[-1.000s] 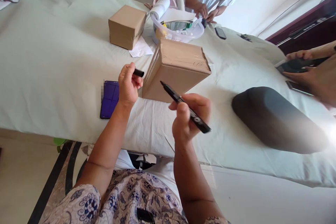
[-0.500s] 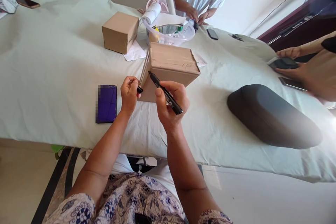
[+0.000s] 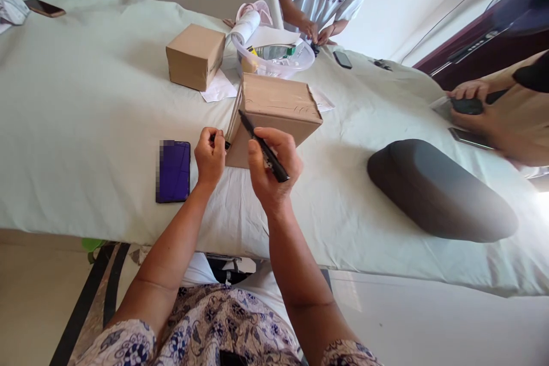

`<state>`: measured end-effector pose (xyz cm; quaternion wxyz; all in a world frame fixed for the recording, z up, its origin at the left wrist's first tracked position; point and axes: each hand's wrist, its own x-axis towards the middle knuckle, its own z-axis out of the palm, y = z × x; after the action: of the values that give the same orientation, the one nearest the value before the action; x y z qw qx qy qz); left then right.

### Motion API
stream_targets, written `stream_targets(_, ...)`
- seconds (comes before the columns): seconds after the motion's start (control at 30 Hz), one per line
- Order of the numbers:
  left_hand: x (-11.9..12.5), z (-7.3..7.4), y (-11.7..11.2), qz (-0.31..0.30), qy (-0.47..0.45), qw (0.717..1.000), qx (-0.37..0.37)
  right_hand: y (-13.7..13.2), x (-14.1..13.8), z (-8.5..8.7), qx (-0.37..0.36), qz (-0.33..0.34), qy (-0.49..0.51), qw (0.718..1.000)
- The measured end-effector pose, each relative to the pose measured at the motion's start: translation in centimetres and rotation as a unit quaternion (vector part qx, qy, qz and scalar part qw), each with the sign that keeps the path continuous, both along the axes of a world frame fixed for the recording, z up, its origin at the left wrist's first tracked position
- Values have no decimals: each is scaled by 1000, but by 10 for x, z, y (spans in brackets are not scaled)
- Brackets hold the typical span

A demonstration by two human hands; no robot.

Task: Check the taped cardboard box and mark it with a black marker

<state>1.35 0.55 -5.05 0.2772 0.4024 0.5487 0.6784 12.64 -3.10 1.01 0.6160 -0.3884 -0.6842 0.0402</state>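
Note:
My right hand [image 3: 269, 167] is closed around an uncapped black marker [image 3: 265, 147], whose tip points up and left at the near edge of a taped cardboard box [image 3: 274, 111]. My left hand [image 3: 209, 155] is curled around the marker's black cap [image 3: 225, 144], right beside the box's near left corner. The box lies on a pale green cloth over the table [image 3: 86, 114].
A purple phone [image 3: 173, 170] lies left of my left hand. A second cardboard box [image 3: 195, 56], a clear tub of items [image 3: 274, 57] and papers sit farther back. A dark grey cushion [image 3: 437, 190] lies to the right. Two other people's hands work at the far end and right edge.
Both hands moved forward to the box. The marker tip went from in front of the box to its near top edge, and the cap hand dropped to the box's corner.

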Motion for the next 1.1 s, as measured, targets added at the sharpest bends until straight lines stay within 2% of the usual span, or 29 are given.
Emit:
stream_targets(0.13, -6, -7, 5, 73, 39, 996, 35, -10, 15, -13, -14, -32, 3, 999)
stream_targets(0.3, -12, -9, 11, 113, 13, 992, 50, -19, 65, -35, -8, -129, 104, 986)
stream_targets(0.4, -14, -10, 14, 114, -1, 993, 29, -9, 96, -43, 21, -194, 182, 964)
stream_targets(0.47, -16, -12, 16, 117, 11, 993, 4, 5, 114, -47, -7, -219, 201, 955)
stream_targets(0.57, -19, -16, 19, 134, 40, 990, -33, 32, 137, -59, -145, -195, 105, 964)
stream_targets(0.67, -24, -19, 21, 159, 74, 983, -59, 53, 152, -80, -253, -168, -38, 952)
stream_targets(0.77, -32, -23, 22, 154, 159, 972, -83, 60, 157, -103, -305, -202, -133, 921)
stream_targets(0.87, -38, -30, 23, 119, 271, 951, -92, 57, 158, -116, -337, -227, -193, 893)
stream_targets(1.0, -42, -38, 23, 92, 351, 923, -125, 52, 159, -115, -340, -231, -241, 879)
stream_targets(1.1, -42, -39, 23, 63, 428, 888, -158, 52, 158, -111, -357, -227, -249, 871)
